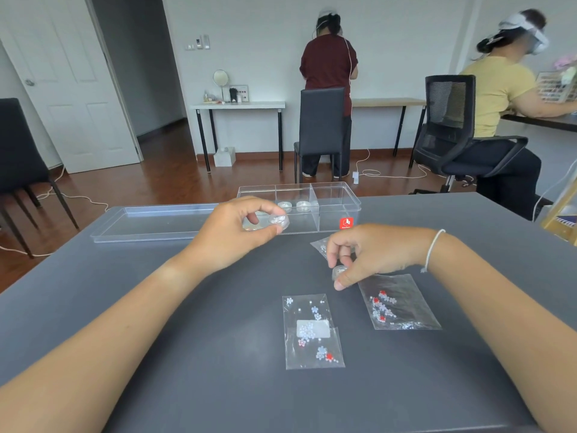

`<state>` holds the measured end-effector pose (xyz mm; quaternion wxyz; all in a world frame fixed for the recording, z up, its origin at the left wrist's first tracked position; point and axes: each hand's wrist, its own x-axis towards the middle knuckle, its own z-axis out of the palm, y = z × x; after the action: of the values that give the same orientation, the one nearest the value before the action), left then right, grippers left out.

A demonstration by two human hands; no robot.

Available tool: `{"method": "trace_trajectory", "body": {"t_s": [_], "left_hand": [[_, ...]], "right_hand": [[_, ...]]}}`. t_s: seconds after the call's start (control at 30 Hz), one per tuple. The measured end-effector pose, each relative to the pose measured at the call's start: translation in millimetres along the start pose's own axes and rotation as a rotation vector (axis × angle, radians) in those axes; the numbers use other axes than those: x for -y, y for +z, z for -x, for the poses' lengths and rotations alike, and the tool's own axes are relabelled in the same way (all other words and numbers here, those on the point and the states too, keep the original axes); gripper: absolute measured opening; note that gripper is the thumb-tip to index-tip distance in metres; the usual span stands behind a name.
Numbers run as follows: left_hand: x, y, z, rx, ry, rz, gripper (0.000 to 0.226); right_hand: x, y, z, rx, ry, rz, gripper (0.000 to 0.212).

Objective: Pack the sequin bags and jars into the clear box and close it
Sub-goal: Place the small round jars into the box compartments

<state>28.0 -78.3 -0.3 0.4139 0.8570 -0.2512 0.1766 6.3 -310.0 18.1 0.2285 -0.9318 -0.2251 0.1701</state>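
Note:
The clear box (331, 190) stands open at the far edge of the grey table, split into three compartments, with two small jars (295, 206) in the middle one. My left hand (231, 232) holds a small round jar (278, 220) just in front of the box's left part. My right hand (365, 256) pinches another small jar (338, 271) low over the table. Two clear sequin bags lie flat nearer to me: one (313, 331) in the centre, one (398, 303) to its right. A third small bag (321, 245) peeks out behind my right fingers.
The box's clear lid (150, 221) lies flat to the left of the box. A yellow-framed object (562, 214) sits at the table's right edge. Two people work at desks by the far wall, with black chairs between them and my table.

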Motion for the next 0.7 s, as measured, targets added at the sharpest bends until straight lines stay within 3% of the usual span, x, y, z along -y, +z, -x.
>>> {"method": "trace_trajectory", "body": {"t_s": [0.27, 0.43, 0.7], "left_hand": [[-0.3, 0.9, -29.0, -0.011, -0.037, 0.006, 0.014], [1.1, -1.3, -68.9, 0.146, -0.121, 0.012, 0.007], [9.1, 3.1, -118.5, 0.393, -0.257, -0.225, 0.007]], "right_hand": [[-2.5, -4.7, -0.8, -0.094, -0.076, -0.075, 0.019], [-5.9, -8.2, -1.0, -0.231, -0.125, -0.11, 0.017], [-7.3, -11.0, -1.9, -0.38, -0.193, -0.126, 0.022]]}}
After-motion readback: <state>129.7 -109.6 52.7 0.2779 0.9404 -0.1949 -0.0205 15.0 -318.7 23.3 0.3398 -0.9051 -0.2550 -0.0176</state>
